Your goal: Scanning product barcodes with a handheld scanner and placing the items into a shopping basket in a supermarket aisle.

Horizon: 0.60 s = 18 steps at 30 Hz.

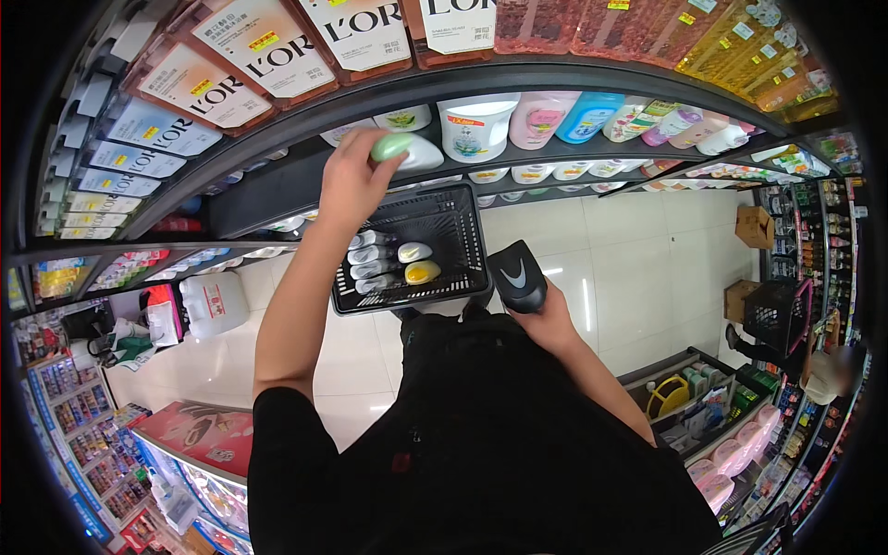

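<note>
My left hand is raised at the edge of a shelf and grips the light green cap of a white plastic bottle. Beneath it a black plastic shopping basket holds several bottles: a row with clear or greyish caps on the left, one with a pale yellow cap and one with a deeper yellow cap. To the right of the basket, my right hand is closed around the handle of a black handheld barcode scanner, its head pointing towards the shelves.
Body-wash bottles line the shelf ahead, with large pump-style packs above. A white jerrycan stands on the floor at left. Near a second basket and cardboard boxes, another person is at far right. A display bin stands at lower right.
</note>
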Tool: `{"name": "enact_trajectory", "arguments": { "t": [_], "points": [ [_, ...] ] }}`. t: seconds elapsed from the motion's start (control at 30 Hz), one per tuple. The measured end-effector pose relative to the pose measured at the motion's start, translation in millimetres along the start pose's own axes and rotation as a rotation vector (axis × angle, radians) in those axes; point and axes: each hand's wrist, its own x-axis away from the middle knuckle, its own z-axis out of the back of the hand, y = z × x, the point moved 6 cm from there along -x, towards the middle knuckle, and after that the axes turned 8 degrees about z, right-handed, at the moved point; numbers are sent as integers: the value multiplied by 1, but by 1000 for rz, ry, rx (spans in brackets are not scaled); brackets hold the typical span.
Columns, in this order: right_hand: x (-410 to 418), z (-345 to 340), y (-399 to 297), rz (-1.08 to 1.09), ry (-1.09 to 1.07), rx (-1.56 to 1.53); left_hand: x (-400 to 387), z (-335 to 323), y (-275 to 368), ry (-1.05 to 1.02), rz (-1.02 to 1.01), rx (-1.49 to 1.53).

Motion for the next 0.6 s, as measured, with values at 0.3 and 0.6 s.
{"name": "enact_trajectory", "arguments": {
  "t": [0.3, 0.6],
  "points": [
    [10, -31, -5, -45, 14, -108, 71, -17, -58, -24, 112, 165],
    [26, -61, -10, -103, 28, 112, 120, -170, -238, -216, 226, -7]
  ]
}}
